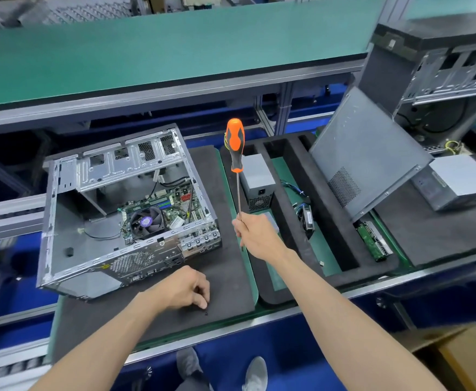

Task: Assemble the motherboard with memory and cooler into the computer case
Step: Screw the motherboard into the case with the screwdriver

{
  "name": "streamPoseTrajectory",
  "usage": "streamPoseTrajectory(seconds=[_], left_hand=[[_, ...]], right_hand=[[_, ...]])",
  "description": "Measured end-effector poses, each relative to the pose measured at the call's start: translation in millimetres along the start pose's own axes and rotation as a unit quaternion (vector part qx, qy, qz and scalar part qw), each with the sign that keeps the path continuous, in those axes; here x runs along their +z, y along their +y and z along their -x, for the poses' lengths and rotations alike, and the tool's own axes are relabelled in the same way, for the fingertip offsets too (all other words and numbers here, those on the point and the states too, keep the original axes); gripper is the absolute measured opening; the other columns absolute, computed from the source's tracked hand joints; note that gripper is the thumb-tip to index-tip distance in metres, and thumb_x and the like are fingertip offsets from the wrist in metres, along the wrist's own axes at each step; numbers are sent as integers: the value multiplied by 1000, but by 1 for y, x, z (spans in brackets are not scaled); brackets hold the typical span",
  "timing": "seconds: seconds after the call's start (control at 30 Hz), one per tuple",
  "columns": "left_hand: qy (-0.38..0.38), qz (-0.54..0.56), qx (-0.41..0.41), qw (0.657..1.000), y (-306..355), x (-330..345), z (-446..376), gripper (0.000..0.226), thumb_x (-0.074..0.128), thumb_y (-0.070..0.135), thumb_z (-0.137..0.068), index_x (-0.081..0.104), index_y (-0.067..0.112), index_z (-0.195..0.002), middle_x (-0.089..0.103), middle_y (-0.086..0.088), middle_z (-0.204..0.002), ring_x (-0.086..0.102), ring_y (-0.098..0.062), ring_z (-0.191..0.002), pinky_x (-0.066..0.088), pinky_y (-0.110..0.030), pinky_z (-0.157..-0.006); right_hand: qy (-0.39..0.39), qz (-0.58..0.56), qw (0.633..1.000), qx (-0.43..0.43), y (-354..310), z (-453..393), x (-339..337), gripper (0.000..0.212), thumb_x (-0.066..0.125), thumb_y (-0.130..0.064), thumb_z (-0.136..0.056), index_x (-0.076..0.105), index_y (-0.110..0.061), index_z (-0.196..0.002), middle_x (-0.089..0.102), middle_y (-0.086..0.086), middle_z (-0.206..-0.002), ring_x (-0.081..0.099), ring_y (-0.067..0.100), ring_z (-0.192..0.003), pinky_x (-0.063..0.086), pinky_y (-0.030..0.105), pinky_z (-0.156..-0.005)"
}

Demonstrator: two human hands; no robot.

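From the head camera I see the open computer case (118, 210) lying on its side on a dark foam mat (225, 277), its open face up. Inside it, the motherboard (171, 204) sits toward the right end, with the black cooler (146, 222) fan on it and memory (162, 204) sticks just behind the fan.

My right hand (255, 235) is raised to the right of the case and grips the metal shaft of a screwdriver (236, 153), fingers wrapped round it. The orange and black handle points up and away from me, and the tip pokes out below my palm.

My left hand (187, 289) rests on the mat just in front of the case, fingers curled down and pinched together. A small black screw (206, 313) lies on the mat just below the fingertips; I cannot tell whether anything is held between them.

To the right, a grey power supply (258, 182) stands in a black foam tray (327, 230), and a side panel (369, 153) leans tilted behind it.
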State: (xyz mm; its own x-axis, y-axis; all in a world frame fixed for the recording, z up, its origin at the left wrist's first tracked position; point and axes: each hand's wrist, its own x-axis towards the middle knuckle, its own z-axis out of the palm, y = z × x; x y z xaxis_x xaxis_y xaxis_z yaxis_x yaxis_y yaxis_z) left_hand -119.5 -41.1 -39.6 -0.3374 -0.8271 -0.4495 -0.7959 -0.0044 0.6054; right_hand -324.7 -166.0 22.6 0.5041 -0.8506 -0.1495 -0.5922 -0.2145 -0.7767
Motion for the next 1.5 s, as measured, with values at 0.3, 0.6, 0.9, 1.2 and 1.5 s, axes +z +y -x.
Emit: streamPoseTrajectory(seconds=[0.3,0.6,0.9,1.2,1.5], left_hand=[[19,-43,-9,999,4,17,15,24,86,30,-73,79,15,-91,71,0,-90,59,-6,-76,42,-19,-70],[48,-187,63,979,4,31,22,14,63,35,-92,67,21,-91,61,6,-95,58,-16,-92,46,-34,-78],[208,190,-27,959,50,10,9,12,69,5,-87,66,12,-78,71,-1,-68,66,-17,-64,56,-33,-67],[380,545,73,744,81,-99,17,26,90,10,-66,77,-2,-85,73,-27,-88,75,-35,-86,59,-25,-74],[446,641,-6,625,7,-167,24,20,77,-2,-73,76,-3,-94,75,-20,-95,74,-27,-91,58,-18,-71]], right_hand=[[-7,12,1000,-7,-3,7,3,37,39,-18,-103,48,-14,-68,65,12,-74,64,29,-66,54,45,-72],[10,12,1000,4,-3,11,-2,34,39,-16,-103,48,-8,-71,63,13,-77,64,33,-71,53,45,-73],[47,13,999,-8,-13,-1,-28,33,39,-17,-101,51,1,-77,63,18,-75,60,39,-68,53,47,-70],[71,26,994,-83,-68,-37,-55,35,39,-14,-102,53,2,-75,62,17,-72,56,32,-62,49,45,-70],[65,0,984,-168,-149,-71,-36,38,40,-13,-104,53,6,-74,58,22,-70,54,40,-65,47,52,-67]])
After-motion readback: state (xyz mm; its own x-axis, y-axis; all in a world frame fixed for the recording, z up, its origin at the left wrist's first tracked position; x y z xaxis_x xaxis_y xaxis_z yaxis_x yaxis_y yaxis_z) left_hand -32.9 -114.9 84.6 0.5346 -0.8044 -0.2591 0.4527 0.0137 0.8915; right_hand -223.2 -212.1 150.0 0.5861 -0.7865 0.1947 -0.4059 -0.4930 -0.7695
